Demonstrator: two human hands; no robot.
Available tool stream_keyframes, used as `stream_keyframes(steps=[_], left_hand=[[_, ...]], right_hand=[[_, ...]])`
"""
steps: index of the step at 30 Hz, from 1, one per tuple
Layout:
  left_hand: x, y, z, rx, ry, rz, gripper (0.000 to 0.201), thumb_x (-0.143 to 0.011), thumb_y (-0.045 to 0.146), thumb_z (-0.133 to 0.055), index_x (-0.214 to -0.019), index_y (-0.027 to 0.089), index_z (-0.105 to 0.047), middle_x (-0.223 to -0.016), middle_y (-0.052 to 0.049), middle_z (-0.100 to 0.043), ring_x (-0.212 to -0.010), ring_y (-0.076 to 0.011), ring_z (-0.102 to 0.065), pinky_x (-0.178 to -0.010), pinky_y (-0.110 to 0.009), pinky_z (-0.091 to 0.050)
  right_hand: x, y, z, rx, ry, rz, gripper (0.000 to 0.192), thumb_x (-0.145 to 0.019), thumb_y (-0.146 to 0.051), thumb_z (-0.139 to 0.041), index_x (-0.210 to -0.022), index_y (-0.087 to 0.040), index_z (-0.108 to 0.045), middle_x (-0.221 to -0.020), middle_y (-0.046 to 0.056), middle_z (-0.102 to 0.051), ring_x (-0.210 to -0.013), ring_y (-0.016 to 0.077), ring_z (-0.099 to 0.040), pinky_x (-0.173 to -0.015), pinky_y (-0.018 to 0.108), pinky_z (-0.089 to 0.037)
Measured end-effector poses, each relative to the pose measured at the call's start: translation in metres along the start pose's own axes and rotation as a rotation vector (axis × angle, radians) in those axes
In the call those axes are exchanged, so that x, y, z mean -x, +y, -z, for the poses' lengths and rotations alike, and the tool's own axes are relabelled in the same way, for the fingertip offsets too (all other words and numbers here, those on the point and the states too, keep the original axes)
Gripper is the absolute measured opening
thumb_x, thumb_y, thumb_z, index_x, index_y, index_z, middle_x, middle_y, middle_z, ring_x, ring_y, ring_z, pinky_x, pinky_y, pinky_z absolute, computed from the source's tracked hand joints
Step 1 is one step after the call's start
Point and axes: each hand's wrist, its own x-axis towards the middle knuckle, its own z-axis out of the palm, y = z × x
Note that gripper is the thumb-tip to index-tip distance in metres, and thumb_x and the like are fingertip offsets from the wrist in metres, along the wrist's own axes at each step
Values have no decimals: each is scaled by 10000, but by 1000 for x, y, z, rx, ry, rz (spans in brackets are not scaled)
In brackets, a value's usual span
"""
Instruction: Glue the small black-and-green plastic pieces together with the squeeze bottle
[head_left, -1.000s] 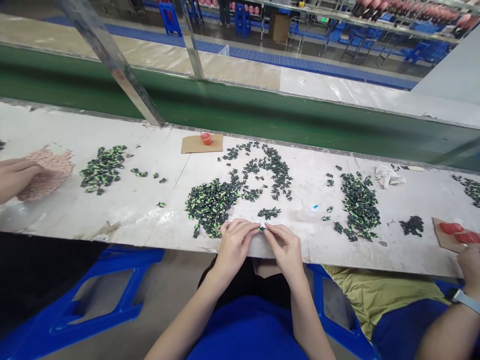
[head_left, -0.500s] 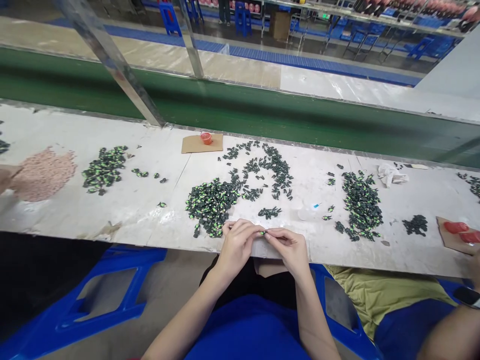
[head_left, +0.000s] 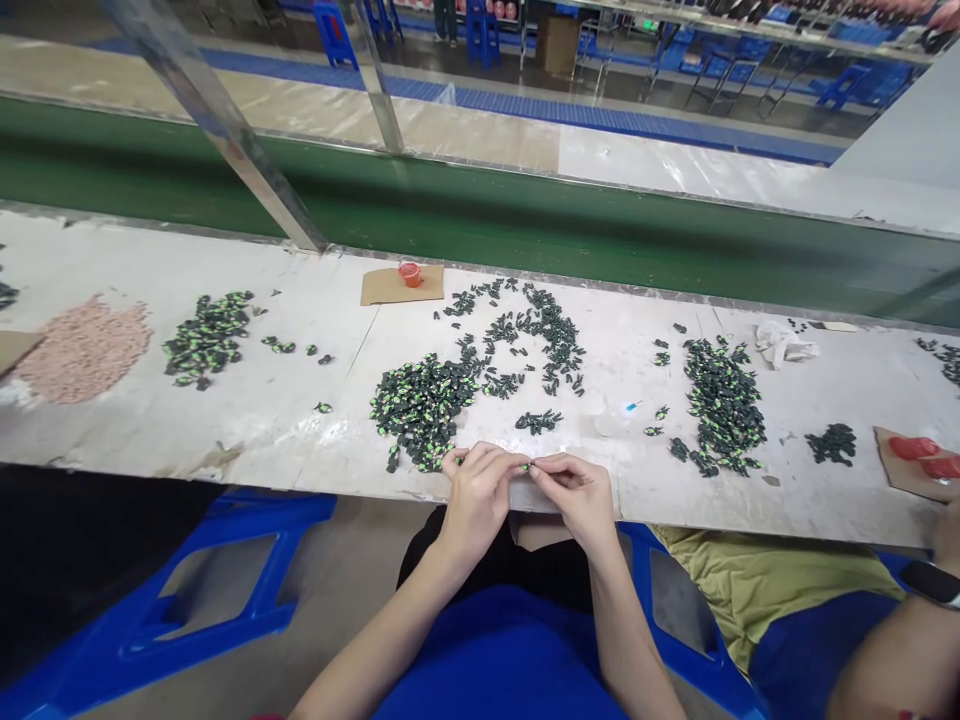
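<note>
My left hand (head_left: 476,492) and my right hand (head_left: 576,492) meet at the near edge of the white worktable (head_left: 262,420). Between their fingertips they pinch one small dark piece with a green spot (head_left: 526,466). Just beyond my left hand lies a dense pile of the same dark green-marked pieces (head_left: 421,402). A small cluster of dark pieces (head_left: 538,421) rests right behind my fingertips. Looser dark pieces (head_left: 536,335) are strewn further back.
A cardboard scrap with a small red cup (head_left: 409,274) lies at the back. Left are another green-marked pile (head_left: 206,337) and a pink heap (head_left: 84,348). Right are a further pile (head_left: 721,405), a crumpled rag (head_left: 781,346), and a co-worker's arm with a watch (head_left: 919,600). Blue stools stand below.
My hands stay together on the small piece, with only slight finger shifts. The other person's hand at the far left has left the pink heap and gone out of view.
</note>
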Motion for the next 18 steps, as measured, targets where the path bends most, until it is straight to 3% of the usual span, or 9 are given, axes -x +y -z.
stream_keyframes(steps=[10, 15, 18], left_hand=[[3, 3, 1, -3, 11, -21, 289, -874, 47, -448, -853, 236, -665, -788, 15, -735, -758, -160, -625, -812, -358, -259], [6, 12, -7, 9, 3, -61, 287, -884, 66, -438, -890, 236, -670, -790, -1, -734, -764, -171, -622, -805, -358, -279], [4, 17, -17, 20, -64, -84, 251, -892, 101, -447, -912, 234, -659, -814, -8, -732, -779, -174, -620, -826, -365, -289]], right_hand=[[3, 6, -4, -15, 68, -3, 167, -579, -199, -742, -719, -197, -652, -663, -8, -656, -615, 115, -631, -586, 211, -536], [7, 3, 10, 47, 34, 65, 109, -634, -231, -712, -728, -189, -674, -693, 12, -667, -627, 123, -626, -593, 224, -537], [11, -1, 22, 105, 15, 132, 87, -675, -252, -692, -735, -189, -697, -703, 16, -666, -626, 123, -617, -611, 235, -538]])
